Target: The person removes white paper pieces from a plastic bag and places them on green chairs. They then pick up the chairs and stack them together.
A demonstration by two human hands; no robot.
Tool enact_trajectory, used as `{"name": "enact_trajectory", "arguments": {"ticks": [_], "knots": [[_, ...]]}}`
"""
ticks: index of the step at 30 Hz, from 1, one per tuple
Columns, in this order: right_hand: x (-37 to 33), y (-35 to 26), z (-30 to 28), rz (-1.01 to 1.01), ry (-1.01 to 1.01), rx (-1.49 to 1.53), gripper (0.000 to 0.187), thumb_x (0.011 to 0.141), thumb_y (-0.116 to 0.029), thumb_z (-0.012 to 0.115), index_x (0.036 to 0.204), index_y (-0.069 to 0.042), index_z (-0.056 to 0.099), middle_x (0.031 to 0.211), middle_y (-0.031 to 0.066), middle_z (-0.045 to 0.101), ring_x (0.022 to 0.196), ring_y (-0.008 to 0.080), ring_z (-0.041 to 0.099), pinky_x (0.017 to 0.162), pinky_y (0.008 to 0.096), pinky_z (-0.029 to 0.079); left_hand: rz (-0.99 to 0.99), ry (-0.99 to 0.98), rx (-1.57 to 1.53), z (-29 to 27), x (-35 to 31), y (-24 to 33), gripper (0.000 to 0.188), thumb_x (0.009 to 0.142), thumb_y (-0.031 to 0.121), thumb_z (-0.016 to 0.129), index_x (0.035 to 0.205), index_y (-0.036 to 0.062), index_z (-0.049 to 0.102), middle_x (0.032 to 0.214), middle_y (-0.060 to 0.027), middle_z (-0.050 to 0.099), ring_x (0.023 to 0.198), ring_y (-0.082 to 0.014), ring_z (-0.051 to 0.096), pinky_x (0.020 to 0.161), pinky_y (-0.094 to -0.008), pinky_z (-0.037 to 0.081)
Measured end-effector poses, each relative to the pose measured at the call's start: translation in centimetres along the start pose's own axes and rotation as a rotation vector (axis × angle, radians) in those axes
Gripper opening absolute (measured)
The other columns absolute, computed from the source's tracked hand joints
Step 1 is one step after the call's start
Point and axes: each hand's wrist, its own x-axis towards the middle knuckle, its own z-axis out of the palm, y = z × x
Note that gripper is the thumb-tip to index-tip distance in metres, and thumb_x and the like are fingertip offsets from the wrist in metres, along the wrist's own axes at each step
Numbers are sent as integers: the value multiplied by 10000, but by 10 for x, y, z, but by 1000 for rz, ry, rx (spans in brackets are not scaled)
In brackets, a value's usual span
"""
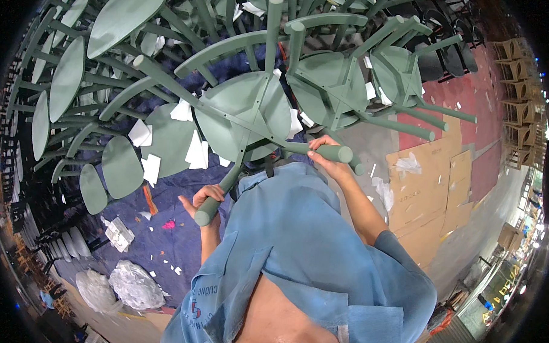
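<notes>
A green chair (243,113) is tipped over in front of me, its round seat's underside, cross braces and legs facing me. My right hand (328,156) grips one of its legs (299,148) near the round end, fingers over the top and thumb against the side. On the other near leg (230,181), my left hand (206,196) curls its fingers round the lower end, with the thumb sticking out to the left. That leg hides part of the left palm. Bits of white padding (196,152) show beside the seat.
More upturned green chairs (329,82) crowd the far side and left. Cardboard sheets (422,189) lie on the floor at right. Plastic bags (136,284) and scraps lie on the dark blue floor cover (181,244). Stacked wooden chairs (519,101) stand far right.
</notes>
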Motion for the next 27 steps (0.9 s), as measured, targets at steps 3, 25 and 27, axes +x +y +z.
{"name": "enact_trajectory", "arguments": {"ticks": [3,25,27], "knots": [[-1,17,-16,28,0,-51,246,835,-151,835,967,-59,648,1077,86,705,1115,214,650,978,381,499,-41,-27,6,7,6,-17,1029,953,786,5,624,-7,572,627,-140,586,712,-284,531,871,-393,411],[4,84,2,49,-15,-103,383,820,-205,883,1072,-73,625,1245,141,655,1136,229,625,979,365,494,-131,308,-147,-32,10,-84,1045,962,810,76,655,-12,643,758,-192,690,892,-315,641,1029,-418,425],[4,108,-4,35,4,-108,404,827,-216,881,1093,-74,612,1274,145,641,1149,228,617,983,362,489,-137,349,-174,-30,13,-89,1026,957,828,136,693,-9,667,850,-201,723,970,-316,668,1012,-414,455]]}}
